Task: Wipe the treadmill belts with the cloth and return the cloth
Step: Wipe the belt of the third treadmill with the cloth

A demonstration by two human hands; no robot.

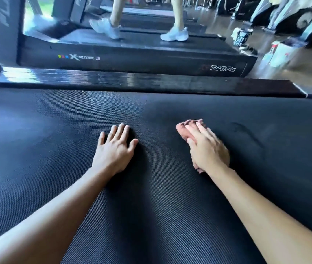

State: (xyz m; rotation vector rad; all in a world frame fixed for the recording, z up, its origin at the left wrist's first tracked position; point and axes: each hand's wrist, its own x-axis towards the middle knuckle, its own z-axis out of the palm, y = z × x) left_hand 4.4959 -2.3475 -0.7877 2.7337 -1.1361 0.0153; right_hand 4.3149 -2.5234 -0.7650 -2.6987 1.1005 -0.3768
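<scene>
A black textured treadmill belt (56, 149) fills the lower part of the head view. My left hand (114, 149) lies flat on it with straight, spread fingers and holds nothing. A pinkish-brown cloth (184, 128) is bunched on the belt to the right. My right hand (207, 147) presses down on the cloth with fingers laid over it; most of the cloth is hidden under the hand. A faint wipe mark shows on the belt right of the cloth.
A glossy black side rail (132, 80) borders the belt's far edge. Beyond it stands a second treadmill (151, 58), where a person in white shoes (175, 34) walks. Bags and gym machines (277, 52) stand on the floor at the right.
</scene>
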